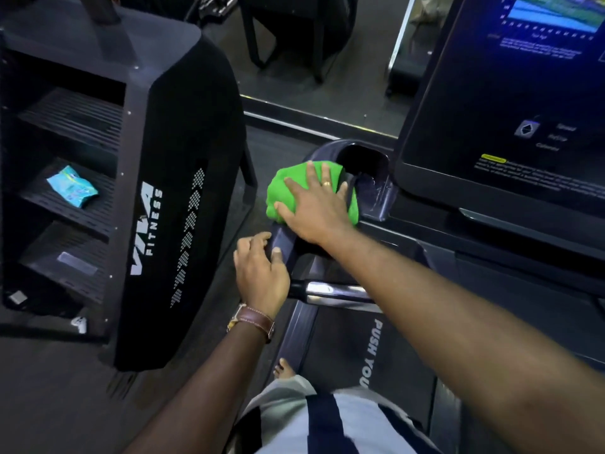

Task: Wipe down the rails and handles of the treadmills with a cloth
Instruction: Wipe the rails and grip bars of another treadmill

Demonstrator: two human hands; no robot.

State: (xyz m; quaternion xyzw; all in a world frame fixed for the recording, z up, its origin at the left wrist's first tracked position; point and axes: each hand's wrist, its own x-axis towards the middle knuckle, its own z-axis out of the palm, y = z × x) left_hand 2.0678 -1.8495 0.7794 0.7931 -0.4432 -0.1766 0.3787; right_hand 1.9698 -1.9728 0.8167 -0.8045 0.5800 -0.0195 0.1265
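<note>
Flat and spread-fingered, the right hand (314,204) pressed a bright green cloth (278,194) down onto the dark grey moulded treadmill rail (284,237), just left of the black cup holder (358,160) and the lit console screen (510,103). Nearer, the left hand (262,273), with a brown leather watch strap (255,317) on its wrist, curled its grip over the same rail beside the chrome handle (334,291). A black shelf unit (137,178) stood to the left.

Right hand (314,208) on cloth (278,194) atop rail (284,239); left hand (260,273) just behind.
</note>
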